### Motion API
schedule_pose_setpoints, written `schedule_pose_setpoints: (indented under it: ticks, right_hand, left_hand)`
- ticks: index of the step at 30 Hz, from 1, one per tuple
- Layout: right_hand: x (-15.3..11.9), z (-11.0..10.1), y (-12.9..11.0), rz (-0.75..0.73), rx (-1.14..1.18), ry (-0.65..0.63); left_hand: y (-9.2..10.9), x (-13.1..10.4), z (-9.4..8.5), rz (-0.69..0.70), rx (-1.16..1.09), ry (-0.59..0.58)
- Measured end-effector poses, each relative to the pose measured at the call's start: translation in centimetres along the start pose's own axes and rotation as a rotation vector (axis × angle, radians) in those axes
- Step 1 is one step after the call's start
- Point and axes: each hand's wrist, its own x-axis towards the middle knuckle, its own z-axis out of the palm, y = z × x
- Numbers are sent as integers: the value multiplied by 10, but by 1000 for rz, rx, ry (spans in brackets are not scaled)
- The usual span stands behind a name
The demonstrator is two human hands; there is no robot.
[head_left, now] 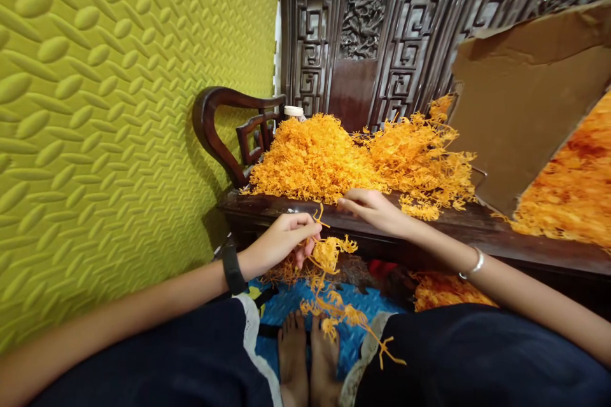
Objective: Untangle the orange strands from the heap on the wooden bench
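Observation:
My left hand is closed in a pinch on a string of orange plastic flower pieces. One branched tip sticks up above its fingers, and the rest dangles over my feet and lap. To the right, at the front edge of the wooden bench, is my right hand. Its fingers are bent and drawn together close to a heap of loose orange flower pieces; whatever they pinch is too small or hidden to make out. A second orange heap lies just behind that hand.
A cardboard sheet stands upright on the bench, with more orange pieces right of it. A white-lidded jar is behind the heap. A curved armrest and yellow textured wall bound the left. Blue matting lies underfoot.

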Motion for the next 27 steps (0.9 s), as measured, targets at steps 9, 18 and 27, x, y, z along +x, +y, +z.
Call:
schedule_pose_setpoints:
  ticks: [9,18,27]
  right_hand:
    - [-9,1,-35,-63,-48,-413]
    - [-16,-5,-26,-148,123,-550]
    - [-22,-17,-19,-174,358,-794]
  left_hand:
    - [-5,-1,-9,93,165,178]
    - [-10,-8,-18,-32,181,-251]
    - [-10,-13,-26,-66,-30,-287]
